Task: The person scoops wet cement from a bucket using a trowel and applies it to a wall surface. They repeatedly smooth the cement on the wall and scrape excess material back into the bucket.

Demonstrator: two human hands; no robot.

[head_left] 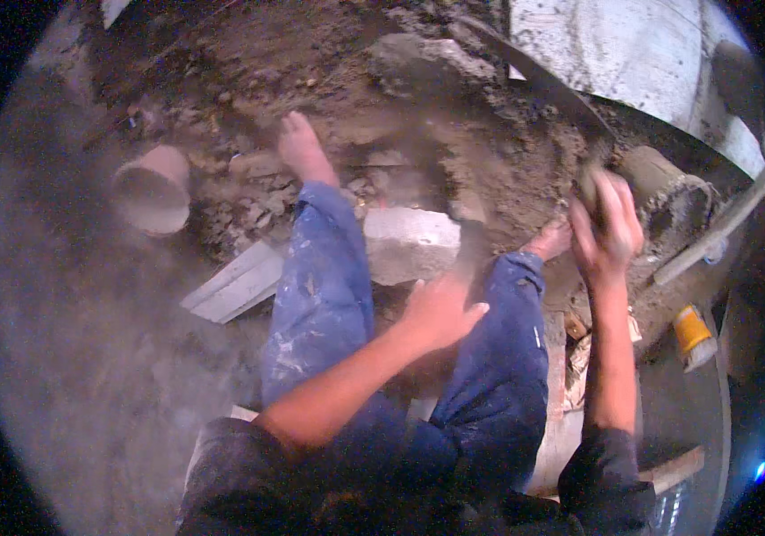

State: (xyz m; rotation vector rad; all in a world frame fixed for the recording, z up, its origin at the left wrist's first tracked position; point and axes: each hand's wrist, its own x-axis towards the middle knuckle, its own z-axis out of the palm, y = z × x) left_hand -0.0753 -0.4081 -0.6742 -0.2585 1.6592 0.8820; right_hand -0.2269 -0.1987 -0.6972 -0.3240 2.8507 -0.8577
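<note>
Soil [248, 54], brown and strewn with rubble, spreads across the upper part of the view. Blue trousers [320, 286], marked with pale splashes, cover the person's spread legs. A white board [615, 45] lies at upper right. Along its lower-left side, a long dark blade [554, 82] slants down to the right hand's fingers. One pot [163, 179] lies tipped at left; another [655, 179] lies just beyond that hand. Between the shins sits a pale block [412, 230]. The hands are apart: the right hand [610, 228] is curled but blurred, the left hand [441, 308] near the block's right end; whether either grips anything cannot be told. A yellow-and-white cup [693, 335] lies at right.
</note>
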